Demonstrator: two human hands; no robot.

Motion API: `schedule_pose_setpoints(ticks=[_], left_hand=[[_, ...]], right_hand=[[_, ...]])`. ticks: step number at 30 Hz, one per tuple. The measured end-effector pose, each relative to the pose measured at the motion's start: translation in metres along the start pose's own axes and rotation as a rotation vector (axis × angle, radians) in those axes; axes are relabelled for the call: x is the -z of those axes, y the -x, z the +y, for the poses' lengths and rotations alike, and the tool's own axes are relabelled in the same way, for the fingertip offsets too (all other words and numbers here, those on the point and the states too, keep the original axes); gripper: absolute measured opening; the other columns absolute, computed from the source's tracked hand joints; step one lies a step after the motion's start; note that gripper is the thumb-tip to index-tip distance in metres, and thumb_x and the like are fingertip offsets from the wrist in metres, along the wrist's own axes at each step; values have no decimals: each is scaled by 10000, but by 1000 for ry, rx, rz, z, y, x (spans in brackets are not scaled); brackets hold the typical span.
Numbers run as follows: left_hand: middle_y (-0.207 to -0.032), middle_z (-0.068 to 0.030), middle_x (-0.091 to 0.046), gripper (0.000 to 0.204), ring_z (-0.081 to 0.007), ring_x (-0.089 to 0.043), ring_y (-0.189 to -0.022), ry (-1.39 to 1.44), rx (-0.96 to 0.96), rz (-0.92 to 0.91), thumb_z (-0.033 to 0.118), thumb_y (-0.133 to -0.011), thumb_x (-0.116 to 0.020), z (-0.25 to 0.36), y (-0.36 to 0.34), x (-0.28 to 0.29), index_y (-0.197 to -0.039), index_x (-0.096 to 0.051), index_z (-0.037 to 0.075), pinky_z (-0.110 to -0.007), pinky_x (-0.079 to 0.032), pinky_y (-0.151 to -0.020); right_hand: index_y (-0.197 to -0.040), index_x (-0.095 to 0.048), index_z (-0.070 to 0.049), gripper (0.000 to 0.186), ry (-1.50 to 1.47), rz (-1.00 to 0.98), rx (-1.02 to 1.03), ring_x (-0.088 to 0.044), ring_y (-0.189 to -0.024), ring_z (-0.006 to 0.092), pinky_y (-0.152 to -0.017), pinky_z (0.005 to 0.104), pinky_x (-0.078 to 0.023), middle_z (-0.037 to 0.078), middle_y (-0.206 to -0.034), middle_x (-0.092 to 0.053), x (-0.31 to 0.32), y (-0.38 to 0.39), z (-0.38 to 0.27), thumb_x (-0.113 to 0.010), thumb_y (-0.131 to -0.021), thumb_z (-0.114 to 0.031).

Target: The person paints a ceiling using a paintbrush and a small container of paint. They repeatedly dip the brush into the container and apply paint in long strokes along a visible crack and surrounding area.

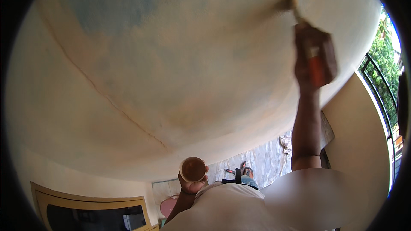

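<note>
My right hand [314, 55], raised at the upper right and smeared by motion, is closed round a paintbrush with an orange handle [316, 70]. Its brown head [292, 1] is at the pale wall [192, 72], a dark shadow beside it. Patches of faded blue and tan mark this surface, and a thin crack-like line runs down its left part. Low in front of my body, my left hand [195, 185] grips a cup [193, 170] from below and the side. Brown matter shows inside the cup's round mouth; whether it is liquid I cannot tell.
A yellow-brown framed window or door [90, 205] with dark glass is at the lower left, near a pink round object [168, 206]. Below are a stained grey floor [261, 156] and my foot [248, 171]. A low wall [357, 124] and black railing [380, 79] border the right, with trees outside.
</note>
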State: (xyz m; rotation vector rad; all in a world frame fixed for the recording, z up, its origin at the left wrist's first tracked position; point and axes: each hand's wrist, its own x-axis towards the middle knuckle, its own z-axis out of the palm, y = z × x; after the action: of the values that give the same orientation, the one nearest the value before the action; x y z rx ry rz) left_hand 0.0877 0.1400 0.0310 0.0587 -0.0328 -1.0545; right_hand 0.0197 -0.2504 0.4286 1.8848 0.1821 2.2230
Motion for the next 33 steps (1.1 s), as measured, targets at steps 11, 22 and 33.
schedule_pose_setpoints(ticks=[11,22,33], left_hand=[[-1419,-118,-502,610,-377,-493,-1347,-31,46,-21,462,-979,-649,-1,-13,-16,-1446,-503,97,-516,-594,-952],[-1457,-204,-557,669,-473,-531,-1334,68,20,34,552,-970,-577,-4,-1,20,-1451,-530,88,-602,-585,-927],[-1410,-106,-513,611,-380,-514,-1333,-35,10,-32,491,-975,-645,-7,-9,-24,-1429,-505,106,-521,-585,-965]], right_hand=[[-981,-732,0,192,-589,-158,-341,-747,-831,219,-688,294,-610,144,-935,-747,-1,58,-57,-785,-808,65],[-925,-718,-23,224,-137,-143,-143,-716,-760,210,-549,274,-549,170,-978,-726,3,98,-90,-859,-755,7],[-963,-711,21,114,-179,343,-853,-683,-763,174,-724,294,-576,112,-961,-733,52,83,44,-741,-861,63]])
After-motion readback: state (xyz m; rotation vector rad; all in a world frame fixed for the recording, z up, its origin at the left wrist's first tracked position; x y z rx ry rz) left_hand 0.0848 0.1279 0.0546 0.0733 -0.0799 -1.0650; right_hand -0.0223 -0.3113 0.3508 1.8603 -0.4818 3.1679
